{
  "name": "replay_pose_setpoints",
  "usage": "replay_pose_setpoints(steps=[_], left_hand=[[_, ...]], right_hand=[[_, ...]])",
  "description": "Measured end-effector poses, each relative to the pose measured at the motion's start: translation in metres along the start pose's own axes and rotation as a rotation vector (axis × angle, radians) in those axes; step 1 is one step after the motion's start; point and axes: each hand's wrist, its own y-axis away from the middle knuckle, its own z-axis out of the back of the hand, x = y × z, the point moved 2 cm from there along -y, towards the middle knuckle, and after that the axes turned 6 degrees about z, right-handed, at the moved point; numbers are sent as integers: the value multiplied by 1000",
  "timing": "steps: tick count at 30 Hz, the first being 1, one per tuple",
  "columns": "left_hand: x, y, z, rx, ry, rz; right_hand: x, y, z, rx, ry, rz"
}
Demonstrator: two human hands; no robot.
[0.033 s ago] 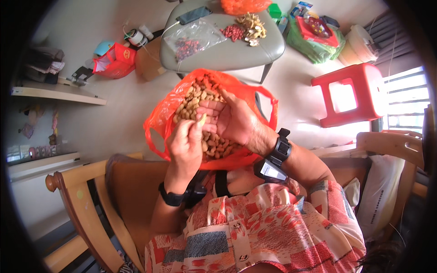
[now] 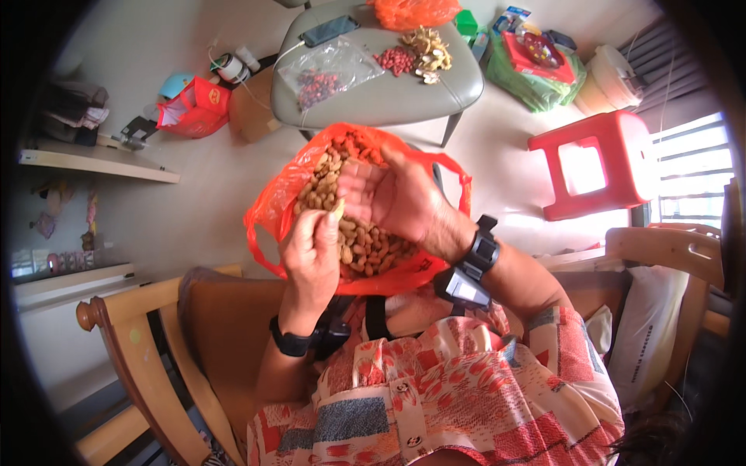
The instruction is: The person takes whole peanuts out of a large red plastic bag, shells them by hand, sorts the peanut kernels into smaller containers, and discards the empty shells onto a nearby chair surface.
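Note:
An orange-red plastic bag (image 2: 268,190) stands open in front of me, with many unshelled peanuts (image 2: 373,247) inside. Above them my left hand (image 2: 309,252) is closed, thumb and finger pinching a pale peanut shell (image 2: 339,208). My right hand (image 2: 404,198) is held palm up over the bag's right half, its fingers stretched toward the left hand. The palm looks bare, though small bits there would be hard to make out. Both wrists wear black straps.
Ahead is a grey padded chair (image 2: 365,105) bearing a phone (image 2: 330,30), a clear bag (image 2: 334,74), red peanut kernels (image 2: 395,60) and a shell heap (image 2: 427,50). A red stool (image 2: 633,159) stands at right, a red bag (image 2: 198,109) far left. Wooden chair arms flank me.
My left hand has shifted slightly left and down, a little apart from the right fingers. The right hand's fingers are a bit more level. The pinched shell stays in my left hand.

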Motion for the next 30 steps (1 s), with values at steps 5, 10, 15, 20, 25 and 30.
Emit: replay_pose_setpoints(steps=[5,10,15,20,25,30], left_hand=[[16,4,22,-34,43,303],[18,1,18,-20,145,457],[23,-6,13,-42,185,445],[26,-10,13,-27,388,610],[24,-21,9,-16,752,781],[31,-21,10,195,1279,723]], right_hand=[[100,-27,-50,15,374,470],[209,-101,-16,-249,547,883],[249,-142,15,-431,745,1045],[242,-135,6,-500,1183,1060],[210,-100,-29,-268,921,1080],[103,-16,-73,212,1213,251]])
